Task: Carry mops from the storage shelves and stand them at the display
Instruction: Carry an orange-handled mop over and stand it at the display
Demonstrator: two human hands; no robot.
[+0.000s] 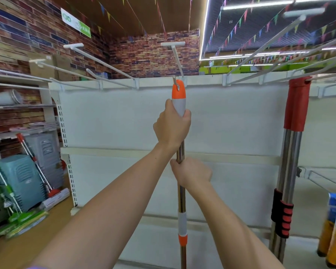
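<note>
Currently left hand grips mop at its grey-orange top, right hand wrapped round steel pole below; tip at display hook. Probably light, stiff, slippery; grip plastic ends.

Bare forearms — lilac sleeve edge (left).

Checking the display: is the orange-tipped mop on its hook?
On, apparently: the mop stands upright, its orange tip's hole around the hook, while left hand and right hand grip its pole.
</note>
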